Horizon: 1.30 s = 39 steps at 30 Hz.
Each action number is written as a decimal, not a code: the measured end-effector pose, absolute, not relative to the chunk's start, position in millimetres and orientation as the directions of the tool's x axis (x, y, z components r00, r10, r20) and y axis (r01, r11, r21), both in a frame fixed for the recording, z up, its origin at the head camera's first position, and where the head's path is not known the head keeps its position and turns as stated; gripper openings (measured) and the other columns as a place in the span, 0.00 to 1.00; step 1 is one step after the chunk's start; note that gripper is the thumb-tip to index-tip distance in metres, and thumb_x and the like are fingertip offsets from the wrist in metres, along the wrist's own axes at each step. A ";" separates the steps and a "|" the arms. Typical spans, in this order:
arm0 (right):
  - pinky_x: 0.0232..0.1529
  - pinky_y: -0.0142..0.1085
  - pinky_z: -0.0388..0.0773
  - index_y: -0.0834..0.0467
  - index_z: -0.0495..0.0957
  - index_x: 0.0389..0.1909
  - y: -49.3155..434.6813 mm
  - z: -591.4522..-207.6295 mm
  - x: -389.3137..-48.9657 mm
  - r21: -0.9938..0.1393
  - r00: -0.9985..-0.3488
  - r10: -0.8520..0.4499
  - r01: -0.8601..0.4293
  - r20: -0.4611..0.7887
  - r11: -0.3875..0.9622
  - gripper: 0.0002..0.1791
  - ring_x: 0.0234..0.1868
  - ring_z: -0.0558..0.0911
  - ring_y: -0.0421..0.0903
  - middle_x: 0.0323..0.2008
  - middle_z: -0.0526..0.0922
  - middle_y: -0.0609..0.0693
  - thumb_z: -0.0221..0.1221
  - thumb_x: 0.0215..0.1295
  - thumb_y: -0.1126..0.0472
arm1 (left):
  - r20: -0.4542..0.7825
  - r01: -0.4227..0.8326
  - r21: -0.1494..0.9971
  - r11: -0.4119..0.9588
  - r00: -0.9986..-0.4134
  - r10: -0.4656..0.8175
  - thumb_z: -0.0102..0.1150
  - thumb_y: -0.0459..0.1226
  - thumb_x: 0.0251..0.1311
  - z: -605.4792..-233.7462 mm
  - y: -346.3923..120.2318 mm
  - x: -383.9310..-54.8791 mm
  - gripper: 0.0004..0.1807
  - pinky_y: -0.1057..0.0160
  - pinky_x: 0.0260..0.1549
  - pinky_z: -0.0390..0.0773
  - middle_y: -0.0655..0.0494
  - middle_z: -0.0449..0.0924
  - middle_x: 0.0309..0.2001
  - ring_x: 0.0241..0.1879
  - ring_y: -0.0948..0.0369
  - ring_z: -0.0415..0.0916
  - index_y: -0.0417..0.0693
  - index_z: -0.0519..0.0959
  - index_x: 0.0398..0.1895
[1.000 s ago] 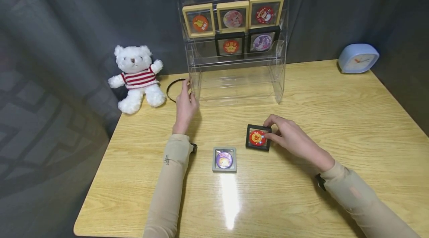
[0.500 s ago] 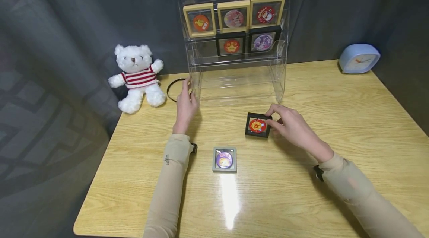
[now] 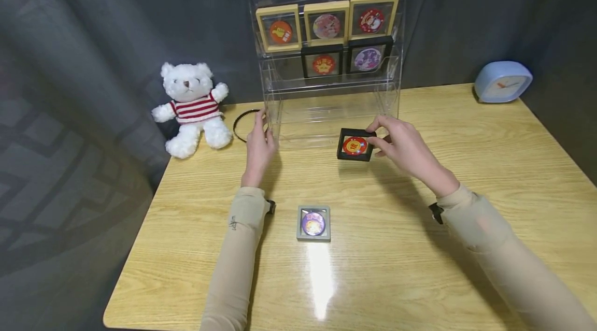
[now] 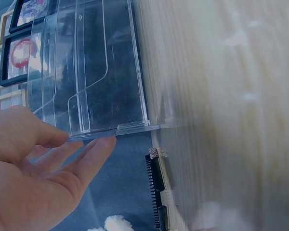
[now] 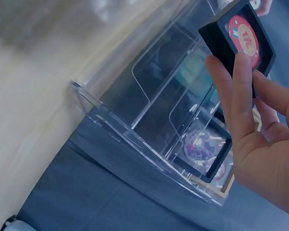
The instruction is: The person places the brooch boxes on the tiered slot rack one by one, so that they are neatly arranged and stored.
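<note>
In the head view my right hand [image 3: 403, 147] pinches the right edge of a black square display frame [image 3: 343, 154] with a round red-and-gold badge inside. The frame is raised over the table, tilted, before the lower tier of a clear acrylic display rack [image 3: 326, 140]. From the right wrist, thumb and fingers show on the black frame's edge [image 5: 221, 45]. My left hand [image 3: 259, 152] rests its fairly straight fingers against the rack's left side panel; the left wrist view shows the fingertips [image 4: 108, 142] at that panel. A grey frame [image 3: 300, 225] with a purple badge lies flat on the table.
On the rack stand three cream frames [image 3: 326, 6] above two black frames [image 3: 322, 49]. A white teddy bear [image 3: 186, 87] sits at the back left, beside a black toothed headband [image 3: 237, 126]. A blue clock [image 3: 502, 82] stands at the back right of the wooden table [image 3: 396, 269].
My right hand has carried the black frame up off the table and away from me, towards the rack's lower tier. My left hand has stayed at the rack's side.
</note>
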State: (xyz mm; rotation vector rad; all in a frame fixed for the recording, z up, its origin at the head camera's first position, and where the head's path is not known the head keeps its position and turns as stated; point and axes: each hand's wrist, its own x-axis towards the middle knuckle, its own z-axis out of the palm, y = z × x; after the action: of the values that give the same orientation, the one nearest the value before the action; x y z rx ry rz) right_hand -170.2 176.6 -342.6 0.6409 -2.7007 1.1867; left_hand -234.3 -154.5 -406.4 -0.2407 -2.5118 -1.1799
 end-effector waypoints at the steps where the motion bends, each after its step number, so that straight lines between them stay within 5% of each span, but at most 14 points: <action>1: 0.31 0.40 0.91 0.70 0.79 0.48 176.1 -341.1 -173.2 -0.677 -0.902 -0.326 -0.428 0.282 0.599 0.07 0.32 0.91 0.60 0.49 0.84 0.70 0.64 0.73 0.74 | 0.386 0.298 0.709 0.639 -0.923 0.003 0.47 0.22 0.78 -406.6 -154.4 -234.6 0.31 0.44 0.50 0.88 0.31 0.72 0.72 0.59 0.34 0.81 0.38 0.60 0.81; 6: 0.29 0.31 0.89 0.70 0.78 0.49 175.8 -333.8 -189.3 -0.691 -0.907 -0.297 -0.419 0.298 0.589 0.08 0.34 0.91 0.63 0.53 0.83 0.70 0.63 0.74 0.73 | 0.381 0.294 0.711 0.639 -0.925 0.002 0.47 0.22 0.78 -407.4 -154.4 -234.9 0.31 0.44 0.52 0.88 0.31 0.71 0.73 0.60 0.34 0.81 0.38 0.60 0.81; 15: 0.25 0.20 0.81 0.69 0.78 0.49 179.7 -315.8 -217.9 -0.680 -0.909 -0.194 -0.406 0.370 0.611 0.07 0.35 0.90 0.62 0.53 0.82 0.67 0.63 0.75 0.73 | 0.372 0.285 0.705 0.650 -0.928 0.003 0.47 0.23 0.78 -408.6 -155.2 -232.9 0.30 0.46 0.37 0.88 0.33 0.72 0.73 0.51 0.36 0.85 0.38 0.60 0.81; 24: 0.25 0.17 0.79 0.70 0.79 0.50 186.0 -302.2 -242.7 -0.637 -0.890 -0.150 -0.418 0.431 0.648 0.07 0.23 0.77 0.21 0.53 0.84 0.66 0.62 0.75 0.74 | 0.381 0.295 0.705 0.645 -0.925 0.007 0.47 0.22 0.78 -406.2 -154.7 -231.8 0.30 0.46 0.37 0.88 0.32 0.73 0.72 0.51 0.36 0.85 0.37 0.60 0.81; 31: 0.25 0.15 0.75 0.69 0.81 0.51 190.2 -296.9 -252.9 -0.630 -0.893 -0.135 -0.403 0.429 0.664 0.08 0.21 0.76 0.19 0.53 0.85 0.66 0.63 0.75 0.73 | 0.386 0.299 0.698 0.651 -0.922 0.009 0.48 0.22 0.78 -407.6 -153.7 -233.7 0.31 0.43 0.56 0.86 0.32 0.72 0.72 0.62 0.34 0.79 0.37 0.59 0.81; 39: 0.27 0.14 0.78 0.69 0.81 0.51 192.9 -296.2 -261.4 -0.654 -0.909 -0.108 -0.367 0.402 0.661 0.08 0.23 0.75 0.17 0.54 0.86 0.66 0.62 0.75 0.73 | 0.406 0.312 0.686 0.657 -0.914 0.011 0.48 0.21 0.77 -409.2 -154.6 -235.8 0.31 0.42 0.50 0.87 0.31 0.73 0.72 0.60 0.34 0.80 0.36 0.60 0.81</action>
State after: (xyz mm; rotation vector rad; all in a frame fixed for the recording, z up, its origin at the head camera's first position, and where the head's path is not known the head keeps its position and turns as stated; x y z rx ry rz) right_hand -261.4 192.9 -296.2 0.3773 -2.5501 1.1100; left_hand -235.8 -154.6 -409.2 -0.2552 -2.5084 -1.1383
